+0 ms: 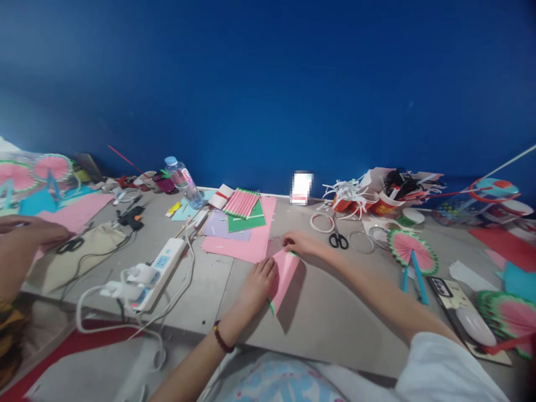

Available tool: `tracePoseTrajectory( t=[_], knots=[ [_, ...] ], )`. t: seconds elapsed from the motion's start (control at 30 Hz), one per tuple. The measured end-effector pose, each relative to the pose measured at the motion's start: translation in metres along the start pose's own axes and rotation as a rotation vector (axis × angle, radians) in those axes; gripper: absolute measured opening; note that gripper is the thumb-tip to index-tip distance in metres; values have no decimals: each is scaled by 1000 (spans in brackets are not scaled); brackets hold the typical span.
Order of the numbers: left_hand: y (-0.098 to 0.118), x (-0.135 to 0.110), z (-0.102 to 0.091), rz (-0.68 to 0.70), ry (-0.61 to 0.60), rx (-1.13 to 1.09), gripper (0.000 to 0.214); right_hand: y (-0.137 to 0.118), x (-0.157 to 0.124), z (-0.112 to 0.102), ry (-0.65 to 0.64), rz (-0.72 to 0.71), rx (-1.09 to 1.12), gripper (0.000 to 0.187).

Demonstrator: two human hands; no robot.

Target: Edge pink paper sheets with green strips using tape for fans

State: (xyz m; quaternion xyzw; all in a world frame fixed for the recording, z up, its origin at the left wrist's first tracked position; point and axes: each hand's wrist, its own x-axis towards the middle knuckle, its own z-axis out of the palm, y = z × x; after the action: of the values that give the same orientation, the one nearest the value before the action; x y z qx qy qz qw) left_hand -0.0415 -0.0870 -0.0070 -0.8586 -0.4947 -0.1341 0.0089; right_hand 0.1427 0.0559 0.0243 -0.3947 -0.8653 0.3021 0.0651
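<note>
A sheet of pink paper (286,276) with green edging stands partly folded and tilted over the grey table in front of me. My left hand (260,282) holds its left side, fingers bent and close together on the paper. At the upper edge, my right hand (298,244) pinches the sheet; its fingertips are partly hidden. Just beyond lie a larger pink sheet (255,250), a green sheet (251,222) and a pleated pink-and-green paper (243,203). Black-handled scissors (338,240) rest beyond my right hand, beside a roll of tape (322,223).
A power strip (161,273) with white cables lies at left, near a water bottle (184,181) and a glue gun (132,218). Another person's hand (33,231) is at far left. Rightward are a watermelon-coloured paper fan (412,251), a phone (444,296) and a mouse (475,326).
</note>
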Motion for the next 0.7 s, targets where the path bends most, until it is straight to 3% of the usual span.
tracePoseTrajectory(
  t=[0.13,0.33,0.47,0.6,0.7],
  knots=[
    [-2,1,-2,1,11,-85,40,3,-7,-3,-34,-5,-8,7],
    [-15,9,-17,-176,63,-335,36,1,-28,-12,-62,14,43,4],
    [-33,19,-24,-250,9,-532,21,1,-46,-18,-49,74,182,9],
    [-55,44,-28,-306,-85,-699,19,6,-52,-31,-62,173,307,15],
    [-64,76,-44,-254,-32,-556,19,7,-45,-53,-23,156,270,16]
  ],
)
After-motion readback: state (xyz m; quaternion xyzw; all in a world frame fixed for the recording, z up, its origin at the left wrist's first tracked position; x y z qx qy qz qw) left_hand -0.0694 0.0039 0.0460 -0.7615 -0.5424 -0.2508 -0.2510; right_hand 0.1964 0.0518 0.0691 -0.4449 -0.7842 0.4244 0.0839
